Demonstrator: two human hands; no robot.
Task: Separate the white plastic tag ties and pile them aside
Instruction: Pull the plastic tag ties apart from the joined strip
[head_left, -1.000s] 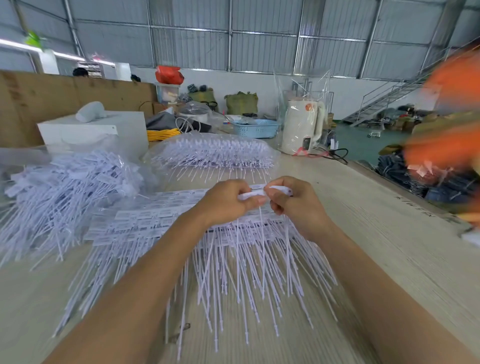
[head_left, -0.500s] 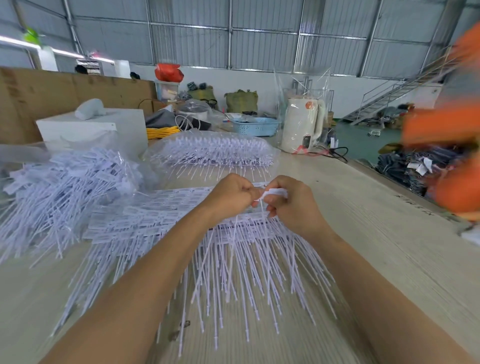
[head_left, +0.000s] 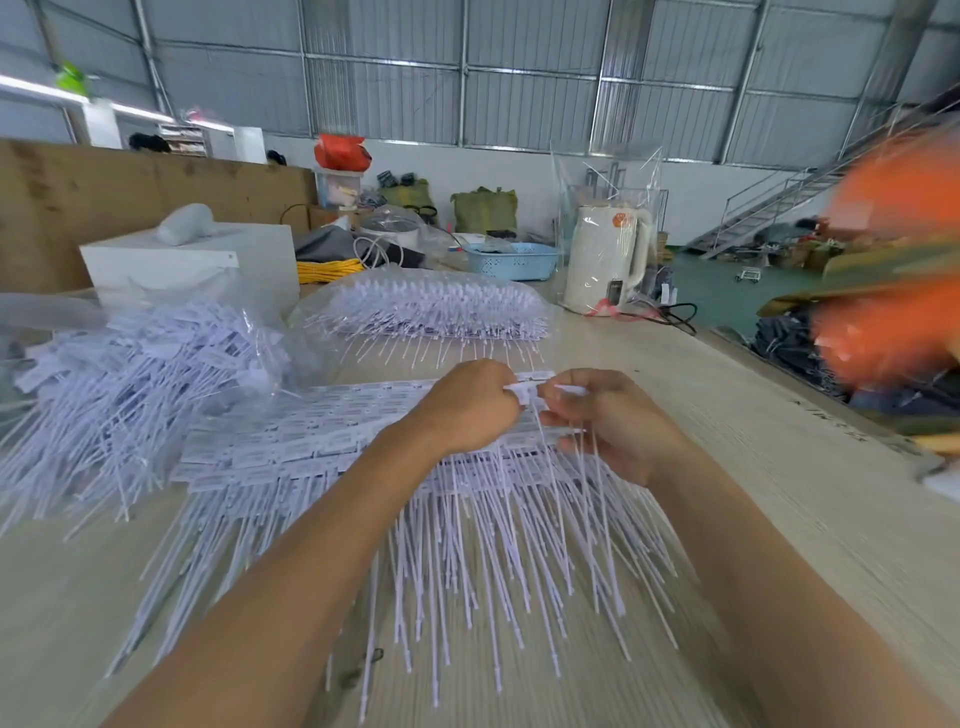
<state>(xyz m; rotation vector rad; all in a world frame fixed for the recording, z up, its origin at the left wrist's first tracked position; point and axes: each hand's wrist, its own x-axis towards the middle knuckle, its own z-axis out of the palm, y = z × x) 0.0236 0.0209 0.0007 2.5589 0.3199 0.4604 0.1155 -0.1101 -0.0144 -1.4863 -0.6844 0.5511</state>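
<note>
Since half a second ago your two hands have drawn a little apart, and the white tag head that sat tight between them now shows in the gap. Your left hand (head_left: 467, 402) is curled into a loose fist and pinches one end of that tag tie (head_left: 524, 391) between thumb and fingers. Your right hand (head_left: 610, 421) pinches its other side, fingers bent, with several thin tails trailing down under its palm. Both hands hover over the sheet of joined tag ties (head_left: 322, 441), which lies flat on the wooden table (head_left: 779, 493) straight ahead of you; its label heads run in rows toward the far side and its long white tails fan out toward you. To your left lies a loose pile of ties (head_left: 130, 374), partly under clear plastic wrap and just beside the sheet. Beyond the sheet rests another bagged bundle of ties (head_left: 436, 309). Farther back on the table stand a white box (head_left: 192, 265), a blue basket (head_left: 514, 261) and a white kettle (head_left: 605, 260) wrapped in clear film. At the right edge an orange shape (head_left: 893, 270) is too blurred to make out.
</note>
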